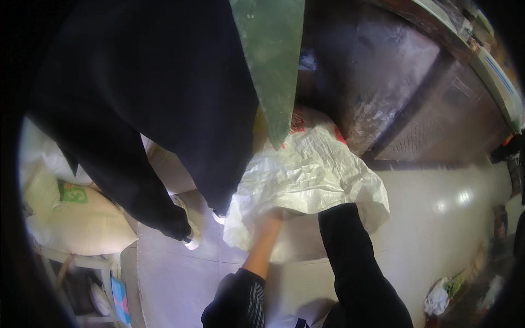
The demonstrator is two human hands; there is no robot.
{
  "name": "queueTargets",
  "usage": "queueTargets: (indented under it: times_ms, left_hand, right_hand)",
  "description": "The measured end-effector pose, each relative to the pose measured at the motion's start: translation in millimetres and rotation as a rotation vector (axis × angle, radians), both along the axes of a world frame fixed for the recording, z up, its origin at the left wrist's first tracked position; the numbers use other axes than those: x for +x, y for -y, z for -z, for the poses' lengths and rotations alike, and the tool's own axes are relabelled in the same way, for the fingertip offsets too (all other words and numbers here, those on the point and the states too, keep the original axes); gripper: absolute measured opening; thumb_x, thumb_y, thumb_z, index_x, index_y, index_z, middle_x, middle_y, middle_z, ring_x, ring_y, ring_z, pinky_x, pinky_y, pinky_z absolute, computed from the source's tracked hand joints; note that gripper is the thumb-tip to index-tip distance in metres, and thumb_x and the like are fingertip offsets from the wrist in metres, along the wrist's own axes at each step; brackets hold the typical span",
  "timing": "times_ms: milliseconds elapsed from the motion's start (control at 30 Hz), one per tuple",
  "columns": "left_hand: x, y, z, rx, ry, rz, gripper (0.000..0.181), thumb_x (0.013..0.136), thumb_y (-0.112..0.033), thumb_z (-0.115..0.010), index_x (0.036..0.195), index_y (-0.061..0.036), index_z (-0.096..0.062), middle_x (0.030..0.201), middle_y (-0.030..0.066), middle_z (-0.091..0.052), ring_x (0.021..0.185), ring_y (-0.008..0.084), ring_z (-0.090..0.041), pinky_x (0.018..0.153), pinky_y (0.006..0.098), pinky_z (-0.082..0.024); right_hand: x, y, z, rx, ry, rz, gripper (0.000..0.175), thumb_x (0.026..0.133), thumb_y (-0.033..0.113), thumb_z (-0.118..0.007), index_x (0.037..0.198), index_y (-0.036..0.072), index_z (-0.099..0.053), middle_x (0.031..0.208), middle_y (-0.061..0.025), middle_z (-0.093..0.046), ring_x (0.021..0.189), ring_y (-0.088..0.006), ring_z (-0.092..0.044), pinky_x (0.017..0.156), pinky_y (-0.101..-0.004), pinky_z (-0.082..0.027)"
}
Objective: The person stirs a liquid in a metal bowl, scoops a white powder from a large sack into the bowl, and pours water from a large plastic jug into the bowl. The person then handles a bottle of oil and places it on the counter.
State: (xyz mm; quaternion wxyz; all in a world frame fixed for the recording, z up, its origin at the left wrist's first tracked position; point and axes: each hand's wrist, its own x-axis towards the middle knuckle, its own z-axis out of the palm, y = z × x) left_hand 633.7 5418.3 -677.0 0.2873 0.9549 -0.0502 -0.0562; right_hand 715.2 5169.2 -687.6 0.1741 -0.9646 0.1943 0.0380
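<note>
A large crumpled white woven plastic sack (307, 180) with red print hangs mouth towards me over the floor. Both my forearms reach into its mouth, and both hands are hidden inside. My left forearm (262, 250) is bare from mid-arm to the sack's rim. The black right sleeve (348, 242) runs up to the rim on the right side. Whether my fingers grip anything cannot be seen. Over the sack's far side hangs the point of a green flat panel (275, 69), whose kind is unclear.
Another person in dark trousers (164, 82) stands close at the left, with light shoes (192, 235). Filled sacks (90, 225) rest on a low frame (78, 262) at left. A stained cabinet (447, 110) is at upper right. A white plastic bag (437, 299) lies on the tiled floor (410, 205).
</note>
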Motion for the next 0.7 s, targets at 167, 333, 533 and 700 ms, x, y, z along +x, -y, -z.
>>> queueTargets:
  times_ms: [167,333,533,700]
  left_hand:
    - [-16,12,-51,-0.364,0.084,-0.213,0.021,0.079,-0.023,-0.058,0.081,-0.0045,-0.068,0.086,0.0151,-0.068,0.084,0.0326,-0.063,0.074,0.0420,-0.047]
    - [-5,33,-20,-0.054,0.071,-0.029,0.027,0.089,-0.026,-0.044,0.086,-0.0095,-0.065,0.087,0.0141,-0.066,0.088,0.0309,-0.062,0.074,0.0458,-0.047]
    - [40,40,-1,0.155,-0.056,-0.089,0.040,0.087,-0.039,-0.042,0.092,-0.0099,-0.069,0.094,0.0171,-0.068,0.090,0.0350,-0.064,0.082,0.0453,-0.048]
    - [30,39,-12,-0.076,-0.076,-0.291,0.036,0.081,-0.034,-0.046,0.085,-0.0082,-0.071,0.090,0.0164,-0.068,0.087,0.0360,-0.065,0.078,0.0446,-0.050]
  right_hand:
    - [-1,-8,6,0.151,0.103,0.068,0.036,0.092,0.029,-0.049,0.120,0.008,-0.055,0.086,-0.0081,-0.064,0.078,-0.0245,-0.056,0.070,-0.0351,-0.043]
    - [-21,0,-1,0.529,0.412,0.156,0.034,0.093,0.028,-0.048,0.119,0.008,-0.056,0.082,-0.0080,-0.063,0.069,-0.0228,-0.056,0.062,-0.0337,-0.044]
    - [-73,-34,-47,0.908,0.583,0.305,0.033,0.094,0.028,-0.046,0.119,0.008,-0.056,0.076,-0.0078,-0.061,0.059,-0.0207,-0.055,0.051,-0.0320,-0.044]
    - [-188,-80,-149,1.308,0.233,0.511,0.033,0.098,0.025,-0.043,0.123,0.008,-0.055,0.061,-0.0037,-0.051,0.039,-0.0097,-0.040,0.033,-0.0230,-0.029]
